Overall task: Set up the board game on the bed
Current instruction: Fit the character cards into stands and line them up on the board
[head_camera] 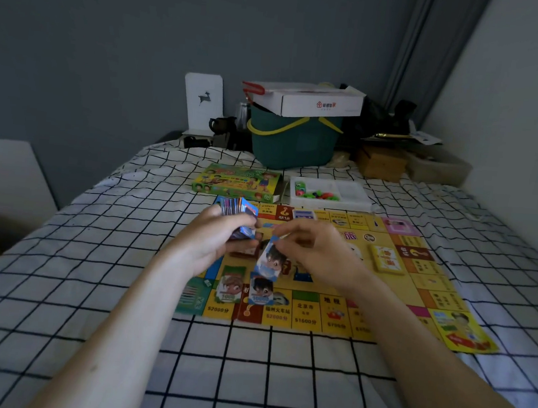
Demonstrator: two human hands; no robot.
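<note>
— Where is the card (269,260) held?

— Just above the game board (317,305), pinched at its top edge by the fingertips of the right hand (314,251); its long axis hangs downward, slightly tilted

— And the deck (239,214)?

— Gripped by the curled fingers of the left hand (212,241), just to the left

— What is the coming move judged to turn on?

— Two small piles (247,291) are seen directly below the card on the board's near edge; the right hand is nearer, so a short lowering is expected

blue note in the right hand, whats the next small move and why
Probably lower the blue note onto the blue pile just below it. The right hand pinches it above that matching pile, beside the green pile, while the left hand grips the stack.
</note>
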